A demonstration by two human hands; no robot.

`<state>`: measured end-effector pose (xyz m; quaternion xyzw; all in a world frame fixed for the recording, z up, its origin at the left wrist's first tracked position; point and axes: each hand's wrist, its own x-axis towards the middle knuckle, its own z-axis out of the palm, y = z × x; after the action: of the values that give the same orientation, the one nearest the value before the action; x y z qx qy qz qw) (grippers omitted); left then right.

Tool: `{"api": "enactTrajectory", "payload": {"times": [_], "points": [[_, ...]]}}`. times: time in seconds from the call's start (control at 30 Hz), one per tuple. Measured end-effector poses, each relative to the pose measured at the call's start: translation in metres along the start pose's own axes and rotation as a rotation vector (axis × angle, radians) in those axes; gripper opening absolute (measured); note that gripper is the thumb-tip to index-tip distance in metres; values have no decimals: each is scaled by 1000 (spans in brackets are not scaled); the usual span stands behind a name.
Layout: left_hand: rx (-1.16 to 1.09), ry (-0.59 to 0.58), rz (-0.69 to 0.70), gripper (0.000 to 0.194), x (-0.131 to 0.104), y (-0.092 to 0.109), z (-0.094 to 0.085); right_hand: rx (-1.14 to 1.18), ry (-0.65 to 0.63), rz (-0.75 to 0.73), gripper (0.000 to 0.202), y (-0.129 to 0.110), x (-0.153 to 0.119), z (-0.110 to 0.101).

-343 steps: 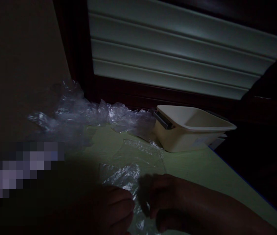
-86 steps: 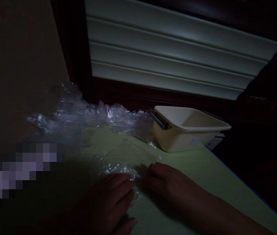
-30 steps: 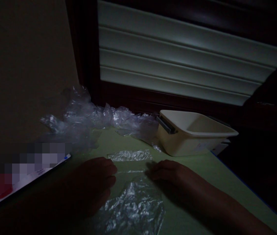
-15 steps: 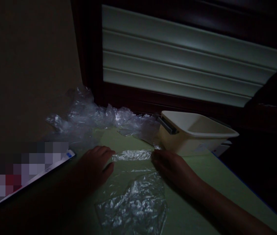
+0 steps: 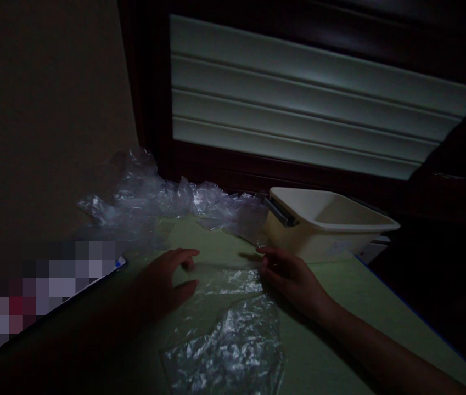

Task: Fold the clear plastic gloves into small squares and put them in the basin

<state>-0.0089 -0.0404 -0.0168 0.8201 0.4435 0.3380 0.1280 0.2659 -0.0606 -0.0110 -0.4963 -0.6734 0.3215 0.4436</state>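
A clear crinkled plastic bag (image 5: pixel 228 340) lies on the pale green tabletop in front of me, its far edge between my two hands. My left hand (image 5: pixel 170 280) is at the left of that edge, thumb and fingers spread apart with nothing in them. On the other side, my right hand (image 5: pixel 292 280) is just above the bag's far right corner, fingers loosely bent and apart, with a shadow below the fingertips. I cannot tell whether either hand touches the plastic. My left forearm is lost in the dark.
More crumpled clear plastic (image 5: pixel 183 197) is heaped along the back of the table (image 5: pixel 381 312). A cream bin (image 5: pixel 307 236) with a dark handle stands behind my right hand. A pixelated flat item (image 5: pixel 63 285) lies at the left. Behind is a dark-framed slatted panel (image 5: pixel 298 104).
The shiny folded strip at the bag's far edge has come undone and lies flatter, nearer to me. Both hands have loosened, and my right hand's fingers have lifted off the strip.
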Motion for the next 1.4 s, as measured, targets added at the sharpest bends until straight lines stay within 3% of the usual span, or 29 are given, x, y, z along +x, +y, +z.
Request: {"api": "enactTrajectory", "payload": {"times": [0.17,0.33,0.57,0.7,0.87,1.2,1.4], "points": [[-1,-61,109,15,5,0,-3,19,-23,2,33,0,-1,0],[-2,-29,151,17,8,-2,-1,-114,-69,10,39,-1,-1,-5],[-1,-92,131,18,9,1,-8,-153,-118,14,27,-3,-1,-8],[-57,-50,141,16,8,-1,-5,-215,-97,-34,18,0,-1,-7],[-68,-56,242,19,10,-12,2,-279,-86,-99,9,-1,1,-11],[13,-169,351,28,7,-17,-1,-299,-117,-238,17,0,2,-16],[92,-229,390,32,10,-9,-10,-295,-120,-305,23,8,2,-16]]}}
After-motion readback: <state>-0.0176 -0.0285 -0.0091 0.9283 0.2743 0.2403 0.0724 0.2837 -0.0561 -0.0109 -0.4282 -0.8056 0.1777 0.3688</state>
